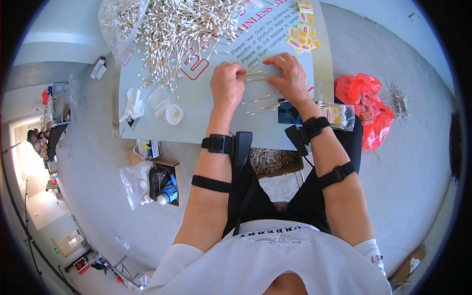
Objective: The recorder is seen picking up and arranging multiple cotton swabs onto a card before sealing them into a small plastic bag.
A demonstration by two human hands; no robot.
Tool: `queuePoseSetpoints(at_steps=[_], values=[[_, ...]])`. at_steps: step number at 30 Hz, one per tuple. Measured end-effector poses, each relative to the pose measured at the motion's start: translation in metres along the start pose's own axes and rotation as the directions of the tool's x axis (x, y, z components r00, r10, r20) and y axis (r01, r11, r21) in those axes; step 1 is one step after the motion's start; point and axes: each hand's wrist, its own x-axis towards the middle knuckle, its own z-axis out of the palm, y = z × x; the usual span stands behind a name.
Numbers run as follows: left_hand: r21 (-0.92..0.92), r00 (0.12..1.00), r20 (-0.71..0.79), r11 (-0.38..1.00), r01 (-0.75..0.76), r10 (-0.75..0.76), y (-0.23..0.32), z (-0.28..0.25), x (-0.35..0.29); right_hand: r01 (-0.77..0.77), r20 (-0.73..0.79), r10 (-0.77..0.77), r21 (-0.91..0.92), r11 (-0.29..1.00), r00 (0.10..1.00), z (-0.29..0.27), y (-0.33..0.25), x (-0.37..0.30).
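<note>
Currently I see the left hand (227, 84) pinching a few cotton swabs (255, 74) over the worktop (196, 118); the right hand (291, 81) curves beside their tips, thumb and forefinger wide; a swab heap (172, 34) lies far left.

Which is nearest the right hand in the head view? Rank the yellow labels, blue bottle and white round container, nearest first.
From the right hand:
1. Yellow labels: just beyond it.
2. White round container: left, on the table.
3. Blue bottle: lower left, past the near edge.
</note>
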Motion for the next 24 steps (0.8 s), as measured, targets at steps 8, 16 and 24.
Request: queuePoseSetpoints(at_steps=[8,16,24], values=[[-0.064,0.999,-0.015,0.997,0.036,-0.037,-0.004,0.0,-0.001,-0.035,0.036,0.033,0.033,0.999,0.999,0.001,0.003,0.0],[-0.035,1.0,-0.009,0.999,0.019,-0.019,-0.001,-0.004,-0.004,-0.022,0.021,0.021,0.022,1.0,1.0,0.002,0.001,0.001],[-0.069,0.984,-0.177,0.998,0.013,-0.025,-0.012,-0.001,0.023,0.033,0.048,-0.028,-0.108,0.994,0.998,0.003,-0.003,-0.002]])
